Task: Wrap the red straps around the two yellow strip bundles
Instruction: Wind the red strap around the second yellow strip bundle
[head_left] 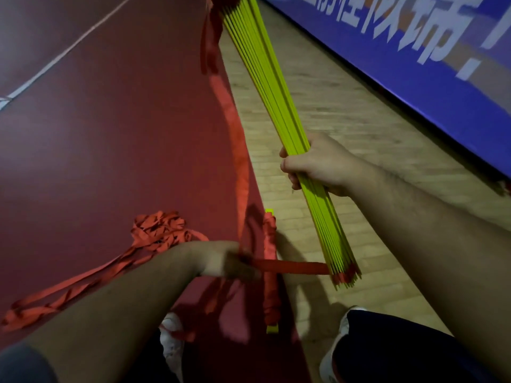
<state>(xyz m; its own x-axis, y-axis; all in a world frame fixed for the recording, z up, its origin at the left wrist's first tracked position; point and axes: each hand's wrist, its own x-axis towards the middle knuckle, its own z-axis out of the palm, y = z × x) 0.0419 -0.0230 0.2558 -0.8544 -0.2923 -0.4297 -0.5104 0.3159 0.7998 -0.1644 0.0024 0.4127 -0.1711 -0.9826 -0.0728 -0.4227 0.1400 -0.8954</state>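
My right hand [315, 164] grips a long bundle of yellow strips [271, 87] around its middle and holds it slanted off the floor. A red strap [290, 267] runs taut from the bundle's near end to my left hand [232, 261], which pinches it. More red strap [235, 139] hangs from the bundle's far end down toward my left hand. A second yellow bundle [270, 272], wound in red strap with yellow ends showing, lies on the floor between my arms.
A loose heap of red strap [157, 230] trails left across the dark red mat [110, 134]. Wooden floor [345, 106] runs on the right beside a blue banner [414, 64]. My white shoes [172, 341] stand below.
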